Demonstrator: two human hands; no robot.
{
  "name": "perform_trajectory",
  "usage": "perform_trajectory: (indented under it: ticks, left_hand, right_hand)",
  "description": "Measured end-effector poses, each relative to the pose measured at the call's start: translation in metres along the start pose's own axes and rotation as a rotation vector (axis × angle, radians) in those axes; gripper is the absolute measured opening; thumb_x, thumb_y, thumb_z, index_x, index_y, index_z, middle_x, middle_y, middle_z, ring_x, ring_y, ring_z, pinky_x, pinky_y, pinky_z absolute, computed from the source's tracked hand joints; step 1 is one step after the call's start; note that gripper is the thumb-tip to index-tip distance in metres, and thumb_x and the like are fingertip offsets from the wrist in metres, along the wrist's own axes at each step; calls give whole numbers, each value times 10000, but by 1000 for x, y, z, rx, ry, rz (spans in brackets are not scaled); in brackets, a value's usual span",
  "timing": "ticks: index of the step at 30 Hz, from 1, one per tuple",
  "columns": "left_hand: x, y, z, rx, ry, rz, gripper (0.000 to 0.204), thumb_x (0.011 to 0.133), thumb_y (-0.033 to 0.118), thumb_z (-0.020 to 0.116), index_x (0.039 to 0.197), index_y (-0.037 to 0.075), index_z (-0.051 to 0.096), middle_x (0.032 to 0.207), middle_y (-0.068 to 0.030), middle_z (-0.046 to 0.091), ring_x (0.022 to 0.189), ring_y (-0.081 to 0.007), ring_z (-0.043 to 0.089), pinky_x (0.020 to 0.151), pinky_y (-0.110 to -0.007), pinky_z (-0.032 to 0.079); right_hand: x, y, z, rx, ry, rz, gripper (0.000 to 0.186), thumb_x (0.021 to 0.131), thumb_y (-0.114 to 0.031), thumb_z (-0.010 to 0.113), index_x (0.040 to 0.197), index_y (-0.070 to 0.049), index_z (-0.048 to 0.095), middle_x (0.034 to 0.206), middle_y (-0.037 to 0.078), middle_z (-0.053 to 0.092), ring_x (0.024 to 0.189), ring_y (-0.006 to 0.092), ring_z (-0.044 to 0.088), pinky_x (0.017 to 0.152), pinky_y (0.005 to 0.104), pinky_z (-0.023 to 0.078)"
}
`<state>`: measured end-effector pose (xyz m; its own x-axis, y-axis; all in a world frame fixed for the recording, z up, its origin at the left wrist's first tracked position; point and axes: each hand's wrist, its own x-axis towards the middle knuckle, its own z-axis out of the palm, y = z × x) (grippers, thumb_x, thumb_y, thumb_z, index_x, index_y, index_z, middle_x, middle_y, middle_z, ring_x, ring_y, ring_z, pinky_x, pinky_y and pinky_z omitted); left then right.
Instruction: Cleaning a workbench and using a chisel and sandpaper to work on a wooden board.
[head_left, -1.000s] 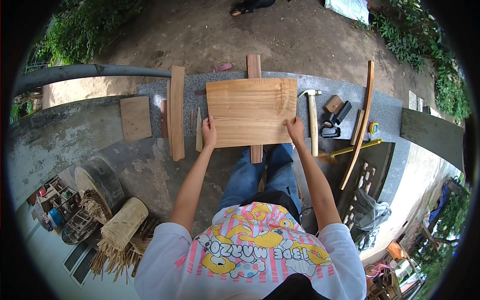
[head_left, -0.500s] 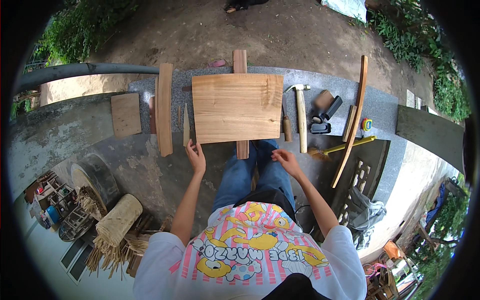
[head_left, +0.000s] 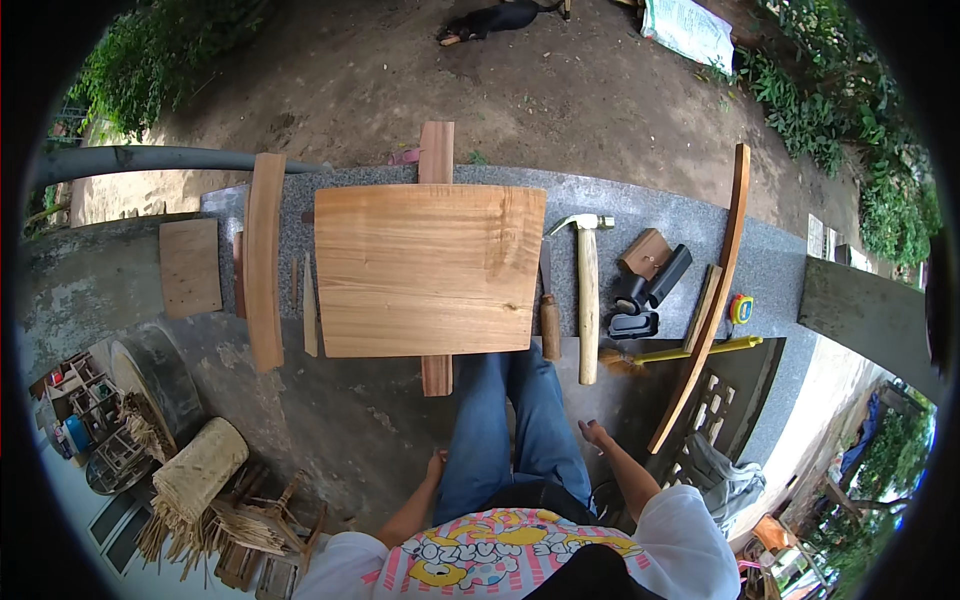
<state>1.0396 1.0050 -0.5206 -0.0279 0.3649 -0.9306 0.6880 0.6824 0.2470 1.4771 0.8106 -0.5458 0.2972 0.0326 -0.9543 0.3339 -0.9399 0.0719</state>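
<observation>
The surface (head_left: 772,260) carries one wooden panel (head_left: 430,270), one hammer (head_left: 588,300), one chisel-like tool (head_left: 550,325) and one tape measure (head_left: 741,309). One left hand (head_left: 437,466) and one right hand (head_left: 595,434) show, plus one dog (head_left: 503,18).

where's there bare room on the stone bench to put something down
Widest: the granite bench right of the curved strip, beyond the tape measure. A smaller patch lies past the brown block, between the hammer and that strip. Crowded: left of the wide board, where wood pieces lie close.

Outdoor yard workspace: dirt ground (head_left: 600,110), shrubs (head_left: 165,65), hammer (head_left: 588,290).
</observation>
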Motion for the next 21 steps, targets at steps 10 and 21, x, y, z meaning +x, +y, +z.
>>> perform_trajectory:
  ticks: [10,21]
  left_hand:
    - [61,9,51,41,-69,-71,344,856,260,670,1069,-8,632,955,-218,697,908,-355,684,793,-442,520]
    - [119,-5,76,108,-137,-99,339,851,266,677,1047,-9,645,947,-217,700,899,-354,686,787,-442,521]
  right_hand:
    - [73,63,99,146,-153,335,913,911,-679,435,1387,100,422,1372,330,491,1303,455,463,1094,511,373]
    - [134,54,169,260,-229,381,914,909,-685,431,1398,87,415,1383,324,484,1309,454,457,1095,524,365]
